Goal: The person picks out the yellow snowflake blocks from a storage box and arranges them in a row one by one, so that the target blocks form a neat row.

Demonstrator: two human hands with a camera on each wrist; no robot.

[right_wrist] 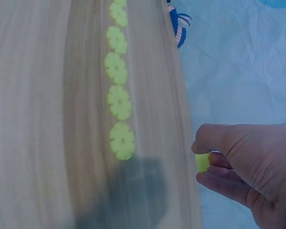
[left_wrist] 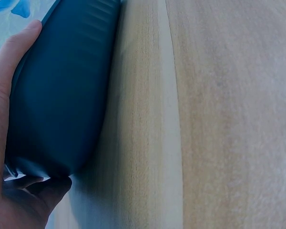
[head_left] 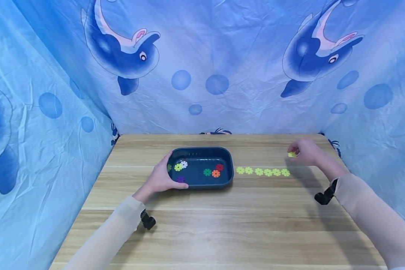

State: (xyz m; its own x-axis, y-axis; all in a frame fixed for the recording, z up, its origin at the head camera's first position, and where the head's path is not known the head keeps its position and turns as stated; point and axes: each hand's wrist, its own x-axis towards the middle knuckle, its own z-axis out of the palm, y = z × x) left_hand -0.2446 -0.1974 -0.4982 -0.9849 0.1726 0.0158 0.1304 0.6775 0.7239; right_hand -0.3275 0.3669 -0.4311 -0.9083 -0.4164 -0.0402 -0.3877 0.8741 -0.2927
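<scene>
My left hand [head_left: 162,176] grips the left end of a dark blue plastic tray [head_left: 202,186], its thumb along the near rim; in the left wrist view the fingers [left_wrist: 47,191] reach under the tray's end. Inside the tray lie several flower-shaped plastic discs, among them a white one, a purple disc [head_left: 180,179], a green disc [head_left: 207,172], an orange disc [head_left: 216,173] and a red disc [head_left: 219,167]. My right hand [head_left: 305,152] pinches a yellow flower disc [right_wrist: 202,162] above the table, beyond the right end of a row of yellow discs [head_left: 268,172].
The row runs rightward from the tray across the wooden table [head_left: 202,225]. Blue dolphin-printed cloth [head_left: 202,48] hangs behind the table and at both sides. A small black camera is strapped to each wrist.
</scene>
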